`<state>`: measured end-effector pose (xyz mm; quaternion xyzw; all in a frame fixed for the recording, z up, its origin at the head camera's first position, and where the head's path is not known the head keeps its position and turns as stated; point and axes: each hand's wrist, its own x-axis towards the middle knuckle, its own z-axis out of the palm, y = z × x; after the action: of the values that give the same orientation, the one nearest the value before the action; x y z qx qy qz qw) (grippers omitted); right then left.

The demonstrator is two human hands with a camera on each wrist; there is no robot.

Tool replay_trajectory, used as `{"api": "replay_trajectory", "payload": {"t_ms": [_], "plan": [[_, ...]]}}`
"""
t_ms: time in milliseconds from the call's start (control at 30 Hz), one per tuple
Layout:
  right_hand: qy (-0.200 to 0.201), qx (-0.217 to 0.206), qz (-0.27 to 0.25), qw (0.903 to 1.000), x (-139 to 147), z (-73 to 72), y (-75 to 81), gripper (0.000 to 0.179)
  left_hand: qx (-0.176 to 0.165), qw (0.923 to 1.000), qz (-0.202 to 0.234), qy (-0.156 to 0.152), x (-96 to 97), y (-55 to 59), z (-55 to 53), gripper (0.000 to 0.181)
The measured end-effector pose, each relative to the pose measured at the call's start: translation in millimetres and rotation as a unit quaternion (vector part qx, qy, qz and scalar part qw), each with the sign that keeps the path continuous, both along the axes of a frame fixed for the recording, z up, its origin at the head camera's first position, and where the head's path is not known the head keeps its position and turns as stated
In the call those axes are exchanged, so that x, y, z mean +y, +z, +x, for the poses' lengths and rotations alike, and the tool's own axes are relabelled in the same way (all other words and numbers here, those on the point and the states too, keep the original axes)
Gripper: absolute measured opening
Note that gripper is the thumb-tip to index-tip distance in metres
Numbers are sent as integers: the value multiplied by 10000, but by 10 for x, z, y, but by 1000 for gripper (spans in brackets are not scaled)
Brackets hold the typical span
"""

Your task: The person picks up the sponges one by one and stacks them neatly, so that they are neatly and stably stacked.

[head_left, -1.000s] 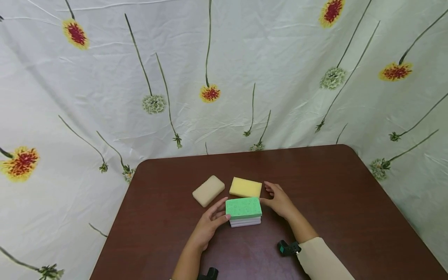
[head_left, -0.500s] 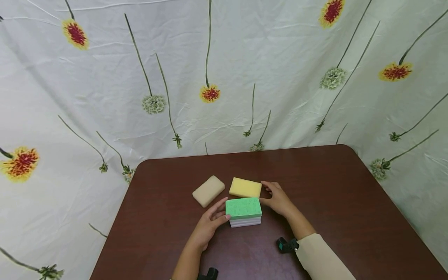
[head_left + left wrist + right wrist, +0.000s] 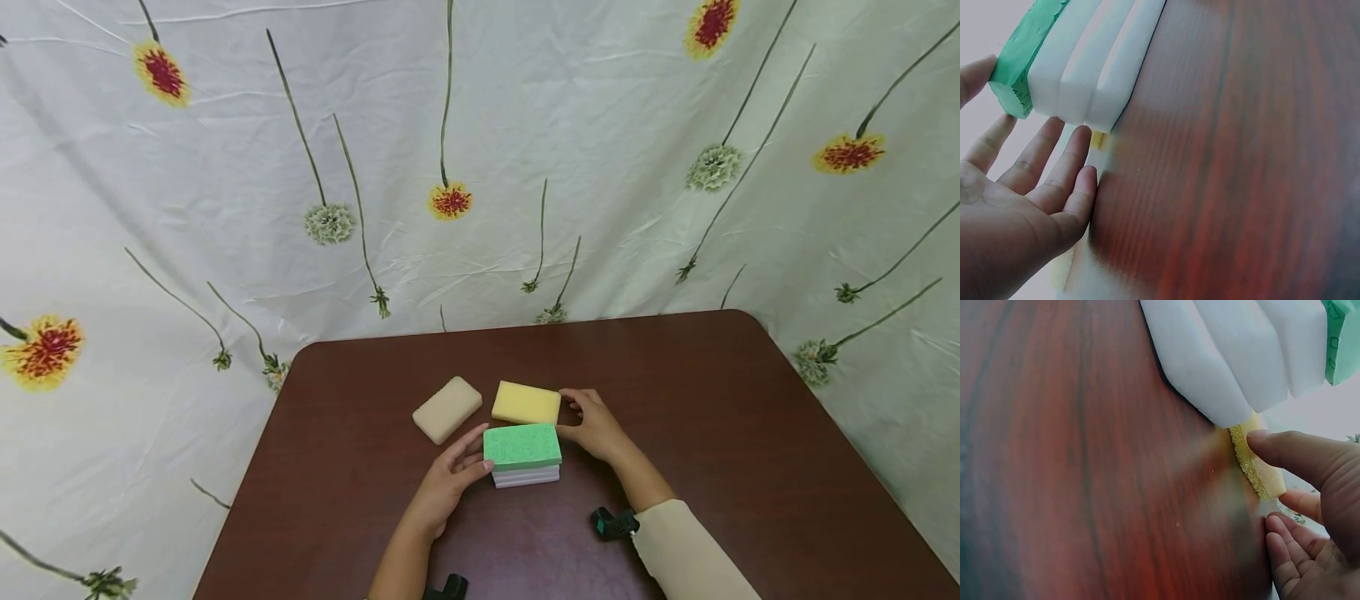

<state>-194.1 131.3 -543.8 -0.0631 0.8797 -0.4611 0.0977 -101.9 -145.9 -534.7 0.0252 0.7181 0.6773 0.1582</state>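
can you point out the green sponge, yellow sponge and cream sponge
Green sponge (image 3: 522,446): head view, its top face.
Yellow sponge (image 3: 527,402): head view, its top face.
Cream sponge (image 3: 447,408): head view, its top face.

Behind a reddish-brown table (round-cornered at its far edge), a wrinkly white flower-patterned cloth.

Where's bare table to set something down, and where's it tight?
Bare table: right of the right hand, left of the left hand, and beyond the cream sponge. Crowded: between the hands, where the green-topped stack and yellow sponge sit close.
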Motion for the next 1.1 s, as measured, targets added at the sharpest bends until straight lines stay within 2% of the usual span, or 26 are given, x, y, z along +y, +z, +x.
{"api": "replay_trajectory", "payload": {"t_ms": [500, 1100], "plan": [[99, 99, 106, 9998, 11, -44, -9, 71, 8, 10000, 56, 4, 4, 0, -5, 67], [100, -124, -132, 9998, 44, -39, 18, 61, -30, 9999, 110, 35, 4, -2, 0, 66]]}}
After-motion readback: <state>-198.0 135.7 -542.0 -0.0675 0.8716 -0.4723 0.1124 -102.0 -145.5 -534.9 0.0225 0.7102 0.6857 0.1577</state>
